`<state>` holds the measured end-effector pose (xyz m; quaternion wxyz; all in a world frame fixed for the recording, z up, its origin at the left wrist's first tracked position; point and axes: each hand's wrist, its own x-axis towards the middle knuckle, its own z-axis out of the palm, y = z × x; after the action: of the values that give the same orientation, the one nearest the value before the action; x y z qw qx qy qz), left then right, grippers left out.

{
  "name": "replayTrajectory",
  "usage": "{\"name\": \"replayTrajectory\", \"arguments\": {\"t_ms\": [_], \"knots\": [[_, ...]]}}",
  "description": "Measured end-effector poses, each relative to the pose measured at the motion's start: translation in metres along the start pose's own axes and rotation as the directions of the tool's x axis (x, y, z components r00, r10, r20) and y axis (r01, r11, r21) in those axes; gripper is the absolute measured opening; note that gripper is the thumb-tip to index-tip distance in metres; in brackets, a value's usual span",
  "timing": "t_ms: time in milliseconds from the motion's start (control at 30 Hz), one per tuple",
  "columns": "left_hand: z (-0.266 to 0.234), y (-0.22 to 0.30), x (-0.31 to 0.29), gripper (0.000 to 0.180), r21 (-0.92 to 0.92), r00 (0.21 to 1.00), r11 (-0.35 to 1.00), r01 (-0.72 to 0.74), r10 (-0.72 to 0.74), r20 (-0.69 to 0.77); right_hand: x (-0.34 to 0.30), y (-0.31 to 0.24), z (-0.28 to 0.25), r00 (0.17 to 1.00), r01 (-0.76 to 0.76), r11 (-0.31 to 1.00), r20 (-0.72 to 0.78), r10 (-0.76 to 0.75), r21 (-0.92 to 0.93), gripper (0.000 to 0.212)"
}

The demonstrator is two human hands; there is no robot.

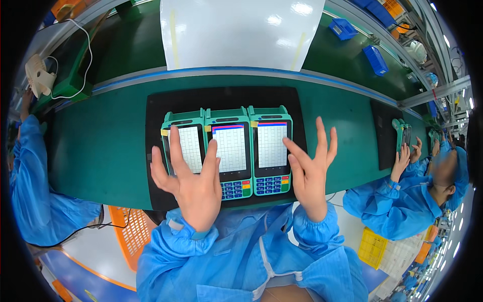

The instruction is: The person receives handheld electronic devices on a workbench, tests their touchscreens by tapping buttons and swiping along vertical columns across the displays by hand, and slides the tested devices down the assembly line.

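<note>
Three teal handheld payment terminals stand side by side, screens up, on a black mat point(226, 96). Over the left terminal point(192, 147) my left hand point(195, 190) is spread, hiding its keypad and part of its grid-patterned screen. One of its fingertips is close to the left edge of the middle terminal point(230, 153); whether it touches cannot be told. My right hand point(312, 177) is open at the right side of the right terminal point(271, 151), index fingertip at the screen's right edge. The middle and right screens show white grids with red and blue bands along the top. Neither hand holds anything.
A glossy white panel point(236, 35) rises behind the green bench. Two blue bins point(343, 29) lie beyond the rail. At far left is a white corded device point(40, 75). Co-workers in blue sit on both sides, one handling a terminal point(401, 132). An orange basket point(130, 234) stands below.
</note>
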<state>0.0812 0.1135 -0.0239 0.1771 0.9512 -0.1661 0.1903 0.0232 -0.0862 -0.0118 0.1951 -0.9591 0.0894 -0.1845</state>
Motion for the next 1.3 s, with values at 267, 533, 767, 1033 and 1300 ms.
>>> {"name": "replayTrajectory", "arguments": {"t_ms": [267, 533, 767, 1033, 1300], "knots": [[-0.011, -0.016, -0.043, 0.028, 0.014, 0.992, 0.993, -0.119, 0.119, 0.036, -0.044, -0.003, -0.008, 0.988, -0.1, 0.995, 0.121, 0.1, -0.007, 0.029], [-0.012, -0.016, -0.042, 0.031, 0.018, 0.989, 0.989, -0.144, 0.143, 0.039, -0.044, -0.002, -0.005, 0.993, -0.08, 0.997, 0.087, 0.081, -0.014, 0.027], [0.006, 0.006, -0.041, 0.038, -0.068, 0.983, 0.982, -0.176, 0.178, 0.035, -0.035, -0.017, 0.006, 0.994, 0.025, 0.999, 0.102, -0.03, 0.047, 0.035], [0.016, 0.016, -0.036, 0.029, -0.11, 0.979, 0.973, -0.204, 0.206, 0.007, -0.024, -0.023, 0.013, 0.991, 0.051, 0.997, 0.119, -0.058, 0.065, 0.032], [0.02, 0.038, 0.012, 0.024, -0.069, 0.991, 0.99, -0.121, 0.117, -0.065, 0.023, -0.022, 0.021, 0.996, 0.084, 0.996, -0.008, -0.084, 0.015, 0.03]]}}
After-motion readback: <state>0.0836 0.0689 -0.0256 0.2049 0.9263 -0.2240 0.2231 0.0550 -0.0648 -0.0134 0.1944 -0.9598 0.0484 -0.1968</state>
